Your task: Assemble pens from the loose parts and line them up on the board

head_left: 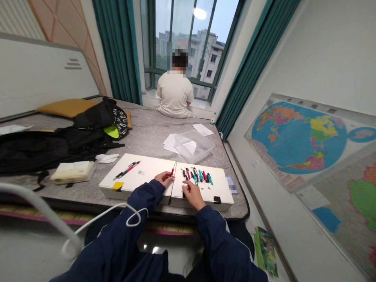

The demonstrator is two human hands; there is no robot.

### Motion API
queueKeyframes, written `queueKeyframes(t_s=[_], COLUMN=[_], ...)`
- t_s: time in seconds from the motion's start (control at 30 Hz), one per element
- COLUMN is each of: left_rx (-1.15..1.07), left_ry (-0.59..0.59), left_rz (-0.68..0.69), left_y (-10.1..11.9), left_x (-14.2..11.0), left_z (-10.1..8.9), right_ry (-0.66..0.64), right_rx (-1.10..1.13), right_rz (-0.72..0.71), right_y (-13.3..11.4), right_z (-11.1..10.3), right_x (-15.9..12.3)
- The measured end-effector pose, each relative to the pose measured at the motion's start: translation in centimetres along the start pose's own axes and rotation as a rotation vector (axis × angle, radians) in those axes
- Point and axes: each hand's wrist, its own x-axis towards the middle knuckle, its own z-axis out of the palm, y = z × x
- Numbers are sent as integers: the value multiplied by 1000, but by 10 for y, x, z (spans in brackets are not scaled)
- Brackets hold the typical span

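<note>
My left hand (165, 179) pinches a red pen piece (172, 171). A thin tip or refill sticks up from it, too small to make out fully. My right hand (192, 194) hovers just in front of a cluster of pen parts (202, 176) in black, red and teal. Its fingers are curled together at the tips, and what they hold, if anything, cannot be made out. Both hands are over two white boxes (155, 166) set side by side. Several whole-looking pens (127, 170), black and red, lie on the left box.
Behind the boxes stand a clear plastic bin (202, 145) and loose papers (169, 143). A tissue pack (73, 171) and black bag (35, 147) lie left. A white cable (102, 211) crosses my left sleeve. A person (175, 92) sits by the window, facing away.
</note>
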Motion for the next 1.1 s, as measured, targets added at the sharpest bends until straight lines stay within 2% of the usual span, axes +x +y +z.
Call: queueKeyframes(t_s=[0.17,0.3,0.47,0.67,0.83,1.1], left_rx=[147,395,538,331,103,49], left_ry=[5,99,138,133,49,110], left_rz=[41,79,84,29,-20,-80], left_y=[-2,-1,-1,6,17,22], left_x=[1,2,5,7,7,11], left_z=[1,-2,-3,-2,-6,-12], right_ry=[100,180,199,196,219,161], right_rx=[-53,-55,-47,-36,-40,16], right_rz=[-12,-13,-33,-19,6,50], right_y=[4,5,6,8,11,16], right_z=[2,7,7,4,4,-1], right_x=[-14,-16,-19,-16,-16,-8])
